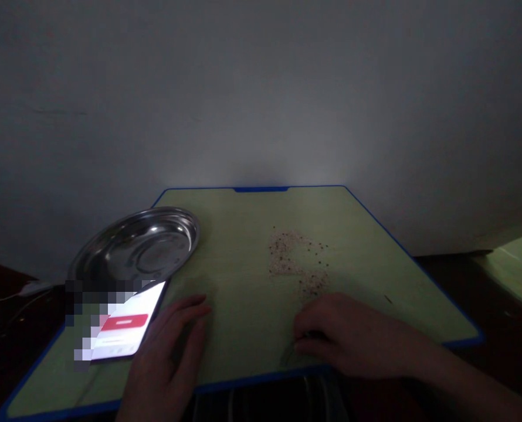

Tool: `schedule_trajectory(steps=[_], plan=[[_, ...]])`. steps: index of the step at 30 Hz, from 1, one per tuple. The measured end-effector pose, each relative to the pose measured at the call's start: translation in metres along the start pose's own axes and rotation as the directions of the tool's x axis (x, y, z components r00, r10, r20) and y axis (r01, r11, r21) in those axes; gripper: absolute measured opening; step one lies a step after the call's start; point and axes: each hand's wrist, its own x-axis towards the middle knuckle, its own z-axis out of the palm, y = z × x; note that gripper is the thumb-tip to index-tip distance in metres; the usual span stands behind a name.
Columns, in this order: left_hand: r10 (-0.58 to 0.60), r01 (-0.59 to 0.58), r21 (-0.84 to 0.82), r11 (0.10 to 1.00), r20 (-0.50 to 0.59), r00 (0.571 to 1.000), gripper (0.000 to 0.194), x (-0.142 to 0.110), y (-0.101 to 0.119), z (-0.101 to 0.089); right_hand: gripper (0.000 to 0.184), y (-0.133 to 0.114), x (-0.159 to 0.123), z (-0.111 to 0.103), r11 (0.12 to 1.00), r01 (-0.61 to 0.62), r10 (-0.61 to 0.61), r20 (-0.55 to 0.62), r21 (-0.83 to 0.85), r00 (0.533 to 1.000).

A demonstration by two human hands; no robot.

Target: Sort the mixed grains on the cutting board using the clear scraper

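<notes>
My left hand rests near the table's front edge, beside a lit phone. Its fingers are loosely bent, with the thumb apart from them and nothing between. Close to the front edge on the right, my right hand has its fingers curled in and the thumb drawn toward them. Whatever they may hold is hidden or too small to make out. Just beyond it lies a thin scatter of pale small grains with dark bits among them, their kind unclear.
A wide, shiny metal basin stands at the left, behind the phone. The light green table has a blue rim and stands against a grey wall. A small dark sliver lies right of the grains. The room is dim.
</notes>
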Motion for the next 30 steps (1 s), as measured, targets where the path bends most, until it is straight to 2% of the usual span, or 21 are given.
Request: schedule_trajectory(steps=[2, 6, 9, 12, 16, 21, 27, 30], plan=[[-0.002, 0.002, 0.005, 1.0, 0.001, 1.0, 0.023, 0.001, -0.001, 0.0, 0.014, 0.007, -0.004, -0.006, 1.0, -0.031, 0.031, -0.041, 0.007, 0.999], [0.02, -0.02, 0.02, 1.0, -0.017, 1.0, 0.025, 0.003, -0.003, -0.001, 0.03, 0.036, -0.019, -0.024, 0.988, -0.143, 0.15, -0.138, 0.063, 0.979], [0.068, -0.066, 0.035, 0.997, -0.04, 0.997, 0.022, 0.002, -0.007, 0.001, 0.032, 0.057, -0.029, -0.032, 0.968, -0.225, 0.242, -0.172, 0.112, 0.955], [0.074, -0.073, 0.04, 0.997, -0.022, 0.997, 0.022, -0.001, -0.016, 0.005, 0.03, 0.068, -0.032, -0.031, 0.957, -0.27, 0.285, -0.175, 0.101, 0.943], [0.058, -0.058, 0.063, 0.996, 0.005, 0.998, 0.024, -0.004, -0.024, 0.007, 0.029, 0.071, -0.024, -0.026, 0.96, -0.271, 0.279, -0.166, 0.071, 0.946], [0.112, -0.11, 0.085, 0.99, -0.019, 0.993, 0.022, 0.001, -0.017, 0.004, 0.028, 0.072, -0.014, -0.024, 0.965, -0.253, 0.261, -0.17, 0.067, 0.95], [0.043, -0.042, 0.059, 0.997, -0.024, 0.999, 0.027, 0.001, -0.012, 0.005, 0.024, 0.056, -0.006, -0.019, 0.982, -0.178, 0.185, -0.133, 0.062, 0.974], [0.044, -0.043, 0.061, 0.997, -0.016, 0.999, 0.026, 0.001, -0.009, 0.004, 0.022, 0.048, -0.004, -0.017, 0.989, -0.135, 0.141, -0.108, 0.065, 0.984]])
